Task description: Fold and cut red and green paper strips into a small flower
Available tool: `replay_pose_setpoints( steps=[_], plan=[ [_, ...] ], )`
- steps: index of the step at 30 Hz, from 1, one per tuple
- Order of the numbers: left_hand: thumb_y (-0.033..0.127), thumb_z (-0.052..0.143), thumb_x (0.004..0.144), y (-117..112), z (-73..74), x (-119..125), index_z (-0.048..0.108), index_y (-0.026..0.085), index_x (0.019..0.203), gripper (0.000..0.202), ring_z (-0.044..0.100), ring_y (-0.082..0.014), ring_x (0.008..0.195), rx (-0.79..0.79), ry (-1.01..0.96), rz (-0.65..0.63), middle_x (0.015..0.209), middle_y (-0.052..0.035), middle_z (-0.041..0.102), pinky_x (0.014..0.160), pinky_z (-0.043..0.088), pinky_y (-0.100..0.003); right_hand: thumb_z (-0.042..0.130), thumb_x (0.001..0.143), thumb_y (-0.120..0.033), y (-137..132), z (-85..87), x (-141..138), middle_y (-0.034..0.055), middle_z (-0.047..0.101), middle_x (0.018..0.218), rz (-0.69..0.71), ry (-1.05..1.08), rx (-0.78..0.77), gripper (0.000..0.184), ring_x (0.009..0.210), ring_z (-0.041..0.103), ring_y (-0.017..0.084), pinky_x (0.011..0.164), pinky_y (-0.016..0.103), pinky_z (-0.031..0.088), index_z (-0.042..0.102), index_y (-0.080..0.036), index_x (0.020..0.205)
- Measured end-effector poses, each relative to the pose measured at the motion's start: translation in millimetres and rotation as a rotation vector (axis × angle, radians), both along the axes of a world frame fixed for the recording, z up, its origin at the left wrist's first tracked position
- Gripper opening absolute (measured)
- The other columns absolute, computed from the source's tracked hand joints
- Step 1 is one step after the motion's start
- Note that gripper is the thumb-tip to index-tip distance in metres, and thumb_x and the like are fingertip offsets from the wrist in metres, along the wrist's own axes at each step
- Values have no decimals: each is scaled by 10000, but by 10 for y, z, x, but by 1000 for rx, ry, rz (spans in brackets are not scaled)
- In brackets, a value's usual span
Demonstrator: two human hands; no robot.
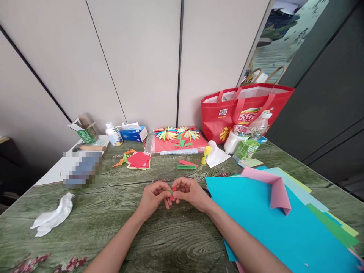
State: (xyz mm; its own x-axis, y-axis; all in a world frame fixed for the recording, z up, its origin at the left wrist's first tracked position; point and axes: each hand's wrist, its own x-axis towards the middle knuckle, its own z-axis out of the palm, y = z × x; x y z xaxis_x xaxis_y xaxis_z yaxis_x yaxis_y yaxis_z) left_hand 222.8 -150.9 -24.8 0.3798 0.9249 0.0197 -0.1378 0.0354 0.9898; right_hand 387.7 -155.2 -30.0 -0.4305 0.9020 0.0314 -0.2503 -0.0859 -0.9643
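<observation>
My left hand point(155, 196) and my right hand point(191, 192) meet above the middle of the table. Pinched between their fingertips is a small piece of folded red and green paper point(172, 192); the fingers hide much of it. Just beyond the hands lie folded red and green paper strips point(187, 165). A yellow glue stick point(206, 155) stands to the right of them, beside a white tissue point(217, 154). Farther left is a stack of paper squares point(139, 160) with a red one on top, next to folded orange and green paper pieces point(124, 157).
Large coloured sheets, blue point(250, 212) uppermost, cover the right side, with folded pink paper point(278, 189) on top. At the back stand a red bag point(210, 117), a white mug point(231, 143), a tissue pack point(132, 134) and colourful paper fans point(166, 133). A crumpled tissue point(55, 214) lies left.
</observation>
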Motion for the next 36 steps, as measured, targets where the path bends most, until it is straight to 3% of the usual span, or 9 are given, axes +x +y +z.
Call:
replay_pose_setpoints(
  steps=[9,14,21,26,31,36],
  plan=[
    [354,655,680,-23,9,2,546,140,688,240,526,-103,367,3,43,-49,465,16,584,344,433,-198,706,628,-307,-23,68,18,-27,611,629,29,-47,13,243,562,596,116,572,262,494,568,-159,763],
    [374,647,688,-25,-5,-10,529,145,688,258,514,-96,353,0,65,-64,457,19,573,327,405,-181,705,627,-319,-14,34,14,-9,630,646,57,-9,-66,257,564,605,113,574,258,503,589,-144,776],
    [359,647,692,2,-40,-15,538,140,700,245,502,-92,347,6,28,-40,456,14,579,331,402,-182,718,608,-314,-42,28,-74,-13,635,597,-118,-41,23,250,508,583,104,548,247,487,582,-146,735],
    [328,641,701,5,-52,16,595,132,798,223,557,-122,403,-20,0,24,499,-1,617,397,459,-224,717,603,-298,-15,15,-64,-5,648,615,-163,-19,-37,269,521,590,108,548,245,487,575,-147,774],
    [329,673,660,1,-11,20,620,134,634,204,558,-127,456,15,46,76,604,-26,626,442,477,-251,695,621,-312,-9,-7,-64,3,641,590,-183,-106,31,228,509,575,109,544,250,486,596,-140,733],
    [323,637,704,-14,-49,14,598,135,610,214,504,-96,449,79,117,110,556,-7,586,447,426,-211,663,652,-327,-43,-28,-119,1,622,583,-212,-161,82,196,524,572,122,533,251,475,581,-155,697]
  ],
)
